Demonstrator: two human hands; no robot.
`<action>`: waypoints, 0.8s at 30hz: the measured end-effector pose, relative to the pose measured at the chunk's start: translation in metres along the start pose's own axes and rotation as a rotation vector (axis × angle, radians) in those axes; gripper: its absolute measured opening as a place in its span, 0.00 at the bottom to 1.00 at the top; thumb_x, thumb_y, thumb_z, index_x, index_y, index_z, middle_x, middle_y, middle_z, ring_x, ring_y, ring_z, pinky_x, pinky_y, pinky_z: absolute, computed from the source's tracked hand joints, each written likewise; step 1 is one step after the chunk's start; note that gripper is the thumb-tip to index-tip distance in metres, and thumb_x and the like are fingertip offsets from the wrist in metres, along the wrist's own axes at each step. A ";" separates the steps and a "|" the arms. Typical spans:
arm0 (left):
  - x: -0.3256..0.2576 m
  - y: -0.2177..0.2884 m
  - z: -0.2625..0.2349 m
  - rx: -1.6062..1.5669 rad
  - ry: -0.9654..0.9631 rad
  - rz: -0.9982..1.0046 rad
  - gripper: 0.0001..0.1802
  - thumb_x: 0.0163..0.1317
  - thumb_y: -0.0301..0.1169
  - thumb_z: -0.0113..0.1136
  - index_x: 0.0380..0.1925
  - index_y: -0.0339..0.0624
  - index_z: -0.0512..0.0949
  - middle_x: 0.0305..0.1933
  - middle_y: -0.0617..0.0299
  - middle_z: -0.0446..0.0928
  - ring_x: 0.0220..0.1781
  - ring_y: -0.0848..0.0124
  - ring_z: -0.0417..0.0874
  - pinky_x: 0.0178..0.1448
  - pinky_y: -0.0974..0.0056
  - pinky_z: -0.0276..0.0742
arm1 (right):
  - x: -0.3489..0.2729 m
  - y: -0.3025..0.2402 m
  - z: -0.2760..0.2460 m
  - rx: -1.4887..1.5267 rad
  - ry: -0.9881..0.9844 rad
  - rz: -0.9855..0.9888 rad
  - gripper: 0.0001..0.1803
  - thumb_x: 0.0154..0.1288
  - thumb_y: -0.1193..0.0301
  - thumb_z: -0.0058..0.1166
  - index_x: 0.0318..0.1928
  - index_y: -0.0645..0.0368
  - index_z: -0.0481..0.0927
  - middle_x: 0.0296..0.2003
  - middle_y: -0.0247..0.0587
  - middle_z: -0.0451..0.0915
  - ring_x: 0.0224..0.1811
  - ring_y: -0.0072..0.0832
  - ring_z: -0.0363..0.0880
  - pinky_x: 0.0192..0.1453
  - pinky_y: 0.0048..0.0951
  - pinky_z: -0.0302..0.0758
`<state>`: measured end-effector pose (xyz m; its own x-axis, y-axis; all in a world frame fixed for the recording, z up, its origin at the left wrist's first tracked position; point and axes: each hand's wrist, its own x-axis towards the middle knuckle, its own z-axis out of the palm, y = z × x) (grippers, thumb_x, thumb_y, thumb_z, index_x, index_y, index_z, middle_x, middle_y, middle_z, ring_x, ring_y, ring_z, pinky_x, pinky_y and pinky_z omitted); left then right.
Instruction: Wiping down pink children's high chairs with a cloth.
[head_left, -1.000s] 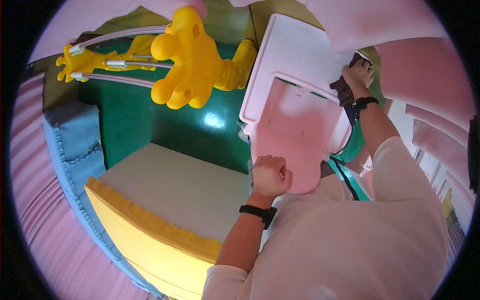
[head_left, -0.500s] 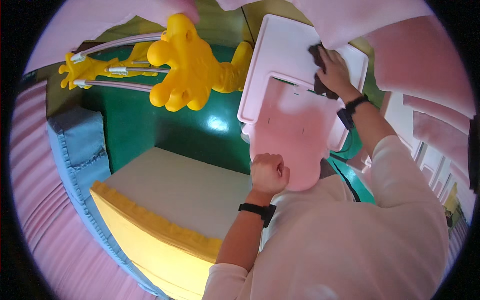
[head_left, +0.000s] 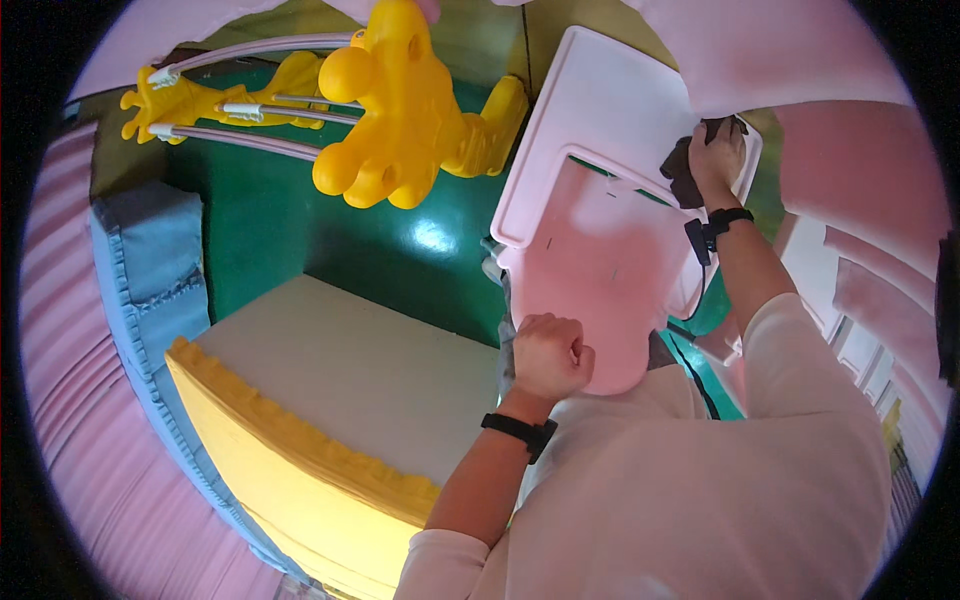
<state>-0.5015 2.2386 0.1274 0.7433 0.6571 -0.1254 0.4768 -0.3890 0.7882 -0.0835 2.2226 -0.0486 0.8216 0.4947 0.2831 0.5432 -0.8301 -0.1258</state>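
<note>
My right hand [head_left: 718, 165] is closed over a dark brown cloth [head_left: 682, 176] and presses it onto a pale pink tabletop [head_left: 610, 95], close to its right edge. The top has a raised rim and a cut-out on its near side. Below that cut-out lies a smooth pink seat-like panel [head_left: 590, 255] with a rounded near end. Over the left edge of this panel I hold my left hand [head_left: 550, 355] in a fist, with nothing showing in it. Both wrists wear black straps.
A yellow plastic animal-shaped stand [head_left: 400, 120] with metal bars stands at the far left on the green floor [head_left: 420, 245]. Nearer are a grey-topped block with yellow sides [head_left: 350, 360] and a blue padded piece [head_left: 155, 250]. Pink drapes [head_left: 850, 160] hang at the right.
My right hand has slid the cloth toward the right edge of the tabletop and slightly nearer. My left fist stays beside the pink panel; the whole view has shifted a little.
</note>
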 end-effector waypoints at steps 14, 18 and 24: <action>0.000 -0.002 -0.003 0.036 -0.052 0.002 0.09 0.44 0.28 0.61 0.13 0.48 0.69 0.17 0.61 0.72 0.24 0.56 0.75 0.39 0.53 0.71 | 0.009 -0.092 0.006 0.113 -0.055 -0.058 0.31 0.77 0.61 0.44 0.71 0.69 0.73 0.66 0.66 0.78 0.65 0.58 0.79 0.68 0.54 0.76; 0.001 -0.004 -0.002 0.028 -0.042 0.023 0.09 0.43 0.28 0.61 0.14 0.47 0.70 0.17 0.60 0.71 0.23 0.55 0.75 0.37 0.52 0.71 | 0.009 -0.092 0.011 0.136 0.004 -0.125 0.31 0.77 0.61 0.45 0.71 0.71 0.72 0.68 0.65 0.75 0.67 0.57 0.78 0.69 0.53 0.76; 0.002 -0.005 -0.001 0.042 -0.048 0.027 0.09 0.42 0.28 0.62 0.15 0.48 0.70 0.17 0.61 0.71 0.24 0.56 0.74 0.38 0.53 0.71 | 0.014 -0.118 0.021 0.222 -0.016 -0.285 0.32 0.76 0.62 0.48 0.72 0.71 0.71 0.67 0.65 0.74 0.70 0.59 0.73 0.75 0.52 0.70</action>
<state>-0.5032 2.2423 0.1235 0.7775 0.6144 -0.1342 0.4748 -0.4336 0.7659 -0.1327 2.3334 -0.0501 0.6333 0.7037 0.3219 0.7738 -0.5830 -0.2478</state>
